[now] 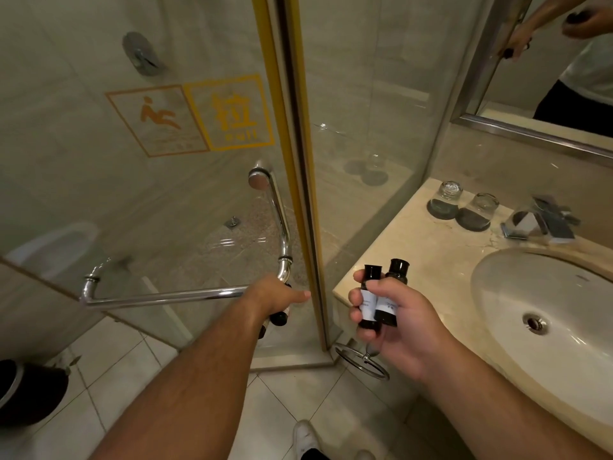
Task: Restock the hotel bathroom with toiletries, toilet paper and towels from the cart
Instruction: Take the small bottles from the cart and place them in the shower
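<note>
Chrome is meeting the left hand (272,295) right at the corner of the door handle (166,297), where the long bar is bending up toward the glass shower door (132,200). That corner is sitting nearest the door's free edge, so a pull there is likely getting the most swing, and the yellow pull sign (232,111) is asking for just that. The hand is showing its back to the camera, with one digit pointing out toward the yellow door strip (300,154). Its other fingers are curling under, and the spare bottles (280,318) are poking out dark beneath them, so it is clutching these. I cannot tell whether it is also hooking the bar.

Meanwhile the right hand (398,322) is hovering just off the corner of the marble tabletop (414,247), fingers and thumb wrapping round the labelled bottles (369,302), a pair held upright, side by side, caps up. Holding them upright is probably keeping them ready to stand on a ledge. Since they are not going down beside the sink (547,310) or the upturned glasses (449,190), my guess is that these toiletries are heading for the shower stall. No toilet paper, towels or cart are showing, so those parts of the job are looking not yet done.
</note>
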